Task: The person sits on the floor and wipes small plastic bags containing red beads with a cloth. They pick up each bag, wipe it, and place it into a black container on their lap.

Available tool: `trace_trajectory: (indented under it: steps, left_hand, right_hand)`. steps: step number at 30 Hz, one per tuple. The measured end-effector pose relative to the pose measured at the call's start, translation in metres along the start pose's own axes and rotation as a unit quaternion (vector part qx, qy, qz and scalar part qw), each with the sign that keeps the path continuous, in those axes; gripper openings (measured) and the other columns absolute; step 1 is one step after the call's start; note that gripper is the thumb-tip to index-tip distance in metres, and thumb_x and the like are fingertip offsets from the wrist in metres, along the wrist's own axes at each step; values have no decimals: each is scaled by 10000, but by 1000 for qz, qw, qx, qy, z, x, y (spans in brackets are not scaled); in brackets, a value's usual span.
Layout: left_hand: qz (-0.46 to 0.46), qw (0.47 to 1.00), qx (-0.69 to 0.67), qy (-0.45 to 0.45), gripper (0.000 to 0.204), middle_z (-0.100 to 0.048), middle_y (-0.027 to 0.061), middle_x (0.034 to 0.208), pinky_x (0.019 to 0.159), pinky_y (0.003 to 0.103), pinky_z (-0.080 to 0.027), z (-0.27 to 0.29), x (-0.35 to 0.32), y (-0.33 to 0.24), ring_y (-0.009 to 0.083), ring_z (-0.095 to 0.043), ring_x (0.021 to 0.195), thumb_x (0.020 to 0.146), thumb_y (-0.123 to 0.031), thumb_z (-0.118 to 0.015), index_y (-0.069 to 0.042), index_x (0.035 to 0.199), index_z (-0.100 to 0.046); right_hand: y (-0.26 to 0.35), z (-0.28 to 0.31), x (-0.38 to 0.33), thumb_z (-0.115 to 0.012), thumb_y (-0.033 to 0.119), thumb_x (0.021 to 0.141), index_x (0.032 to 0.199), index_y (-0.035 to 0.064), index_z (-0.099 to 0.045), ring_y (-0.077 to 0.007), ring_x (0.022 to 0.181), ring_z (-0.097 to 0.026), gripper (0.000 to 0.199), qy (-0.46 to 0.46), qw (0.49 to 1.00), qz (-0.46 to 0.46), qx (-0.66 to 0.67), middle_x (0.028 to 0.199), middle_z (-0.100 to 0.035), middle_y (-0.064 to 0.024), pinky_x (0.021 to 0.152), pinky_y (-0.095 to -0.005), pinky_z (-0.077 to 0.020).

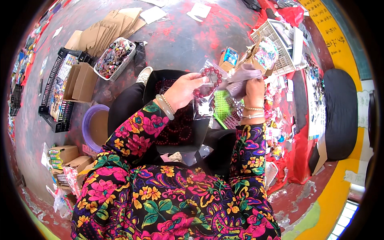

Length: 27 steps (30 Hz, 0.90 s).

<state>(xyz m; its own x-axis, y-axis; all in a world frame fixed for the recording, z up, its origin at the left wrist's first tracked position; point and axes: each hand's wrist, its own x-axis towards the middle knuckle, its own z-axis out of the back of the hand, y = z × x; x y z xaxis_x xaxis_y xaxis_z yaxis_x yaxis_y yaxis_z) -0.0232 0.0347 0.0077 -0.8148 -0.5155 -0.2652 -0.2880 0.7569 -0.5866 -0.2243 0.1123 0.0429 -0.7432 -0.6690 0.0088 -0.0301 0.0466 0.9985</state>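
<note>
Pinching a bead bracelet and clear bag in the left hand, likely to steady both; clutching greyish cloth in the closed right hand.

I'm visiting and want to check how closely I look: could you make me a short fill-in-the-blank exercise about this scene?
1. The person's left hand holds a bracelet whose beads are coloured ____.
2. A greyish cloth-like item is held in the other hand, the ____ one.
3. The round basin on the floor has a rim coloured ____.
4. The person's sleeves are patterned with leaves and bright ____.

Missing words: red; right; purple; flowers.
</note>
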Motion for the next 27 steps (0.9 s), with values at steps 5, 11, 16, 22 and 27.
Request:
trace_trajectory:
  steps: [5, 11, 16, 22, 27]
  left_hand:
    - [-8, 1000, 9, -24, 186, -615, 64, 963, 770, 300, -504, 4, 5, 7, 148, -606, 864, 893, -126, -556, -1, 1030, -562]
    - [-50, 998, 32, 4, 189, -606, 32, 906, 730, 260, -478, 18, 17, 29, 111, -578, 797, 932, -162, -473, -34, 1033, -568]
    - [-109, 992, -48, -31, 221, -614, 60, 931, 741, 298, -484, 17, 17, 6, 151, -593, 815, 940, -140, -399, -20, 1022, -564]
    - [-101, 987, -72, -100, 277, -608, 113, 942, 759, 332, -487, 31, 15, -11, 205, -593, 836, 963, -208, -393, 3, 1021, -565]
    - [-167, 973, -67, -147, 288, -597, 138, 992, 806, 388, -482, 33, 15, -23, 241, -589, 907, 968, -207, -380, 16, 1040, -548]
  right_hand:
    - [-13, 6, 4, -422, 0, 806, 1036, 24, -547, -245, 794, -628, 263, 5, 995, 75, -72, 907, -632, -145, 706, -322, -507]
    - [-23, -52, -33, -596, 52, 673, 957, 32, -570, -352, 918, -564, 286, 81, 847, 256, -459, 926, -600, -177, 802, -414, -447]
    - [-15, -72, -60, -601, 29, 675, 1047, -10, -565, -343, 1033, -513, 376, 202, 815, 344, -421, 1065, -569, -171, 902, -396, -407]
    - [-8, -76, -71, -504, -93, 610, 1025, 7, -611, -325, 1035, -535, 440, 287, 796, 380, -374, 1089, -591, -134, 912, -376, -413]
    - [2, -59, -61, -518, -39, 655, 932, 48, -652, -291, 954, -586, 320, 399, 778, 305, -378, 982, -635, -117, 846, -358, -451]
